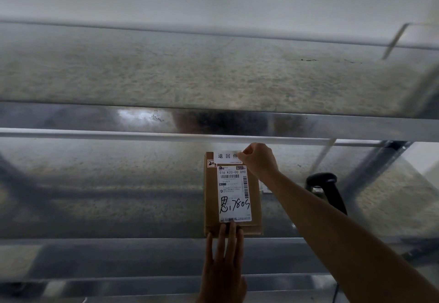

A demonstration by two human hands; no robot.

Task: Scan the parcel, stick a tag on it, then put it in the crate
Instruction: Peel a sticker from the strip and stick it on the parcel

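Observation:
A small brown cardboard parcel (210,198) lies flat on a shelf board, with a white shipping label (234,193) bearing handwritten black marks. At the parcel's far edge sits a white tag (225,156) with printed characters. My right hand (257,160) pinches the tag's right end with thumb and fingertips. My left hand (223,262) lies flat, its fingers spread and pressing on the parcel's near edge. A black handheld scanner (326,189) rests on the shelf to the right, behind my right forearm. No crate is in view.
The parcel rests on a metal rack shelf (118,195) with a speckled board. A white rail (118,134) and a second shelf (166,77) run above it. A metal upright (370,176) stands at the right.

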